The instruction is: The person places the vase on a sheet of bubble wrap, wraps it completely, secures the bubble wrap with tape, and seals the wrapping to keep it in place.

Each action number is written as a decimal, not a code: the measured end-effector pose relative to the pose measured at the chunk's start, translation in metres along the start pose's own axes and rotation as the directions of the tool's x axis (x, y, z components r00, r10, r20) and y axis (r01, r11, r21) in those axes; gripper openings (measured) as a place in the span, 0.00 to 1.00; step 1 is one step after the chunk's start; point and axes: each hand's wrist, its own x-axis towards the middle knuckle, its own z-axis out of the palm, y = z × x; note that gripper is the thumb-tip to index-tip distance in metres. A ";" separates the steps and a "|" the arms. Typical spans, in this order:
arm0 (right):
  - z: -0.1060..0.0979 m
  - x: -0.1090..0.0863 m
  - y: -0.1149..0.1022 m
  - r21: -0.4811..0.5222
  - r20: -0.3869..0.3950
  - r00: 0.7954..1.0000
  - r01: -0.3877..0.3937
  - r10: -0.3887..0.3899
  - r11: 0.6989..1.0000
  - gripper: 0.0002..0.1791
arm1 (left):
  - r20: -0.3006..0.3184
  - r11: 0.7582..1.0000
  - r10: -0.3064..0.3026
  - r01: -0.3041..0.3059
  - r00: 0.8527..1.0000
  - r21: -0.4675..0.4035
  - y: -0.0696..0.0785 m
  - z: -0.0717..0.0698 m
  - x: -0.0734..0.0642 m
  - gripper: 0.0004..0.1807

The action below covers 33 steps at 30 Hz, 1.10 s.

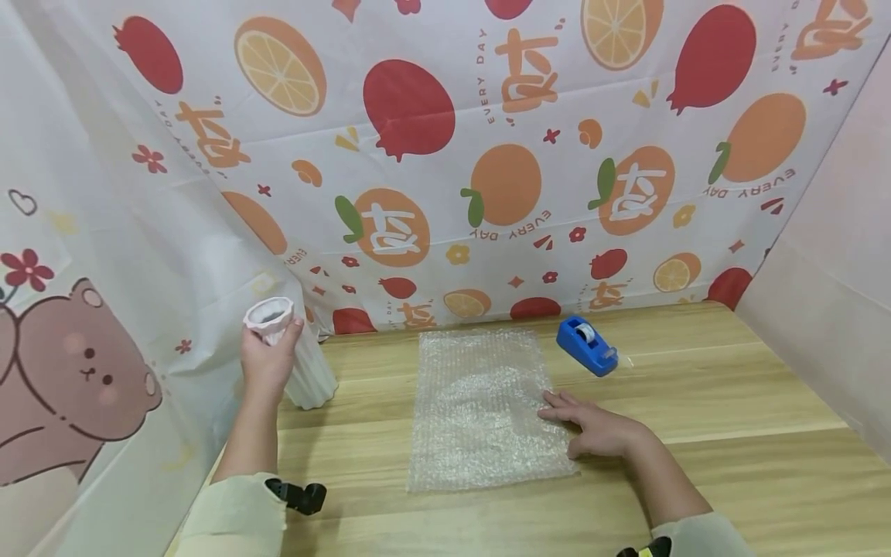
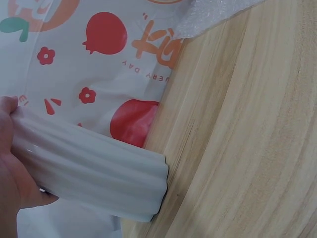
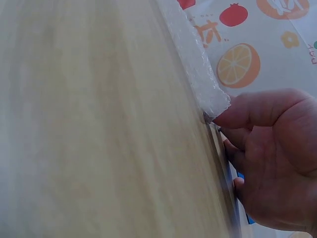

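Observation:
A white ribbed vase (image 1: 311, 377) stands at the table's left side, its open mouth facing up. My left hand (image 1: 269, 357) grips it near the rim, thumb and fingers round its upper part. In the left wrist view the fluted wall of the vase (image 2: 94, 163) shows down to its base by the tabletop. A sheet of clear bubble wrap (image 1: 487, 418) lies flat in the middle of the table. At its right edge rests my right hand (image 1: 602, 429), fingers spread and fairly straight. The right wrist view shows the thumb at the bubble wrap's corner (image 3: 215, 106).
A blue tape dispenser (image 1: 587, 345) with a roll of tape sits behind the right hand, beyond the bubble wrap's right edge. A fruit-print cloth (image 1: 445, 193) hangs along the back of the wooden table (image 1: 731, 387), and a pale curtain (image 1: 209, 387) borders the left.

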 end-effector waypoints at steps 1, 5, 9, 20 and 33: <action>0.000 0.000 0.001 0.003 0.002 1.000 -0.006 0.006 1.000 0.39 | 0.001 1.000 0.000 0.000 1.000 0.001 -0.001 0.000 0.000 0.43; -0.001 0.002 0.001 0.007 0.000 0.999 -0.035 0.035 0.999 0.38 | 0.005 1.000 -0.009 0.009 1.000 0.015 -0.002 0.000 0.001 0.44; -0.002 0.004 -0.002 0.030 -0.012 0.996 -0.085 0.086 0.996 0.36 | -0.001 1.000 -0.016 0.016 1.000 0.023 -0.002 0.000 0.002 0.45; -0.004 0.005 -0.007 0.064 -0.056 0.986 -0.153 0.157 0.986 0.34 | -0.012 1.000 -0.018 0.019 1.000 0.025 0.001 0.001 0.003 0.44; -0.004 0.005 -0.003 0.016 -0.012 0.999 -0.052 0.052 0.999 0.33 | -0.105 0.901 -0.145 0.088 0.984 -0.424 0.018 0.005 0.002 0.33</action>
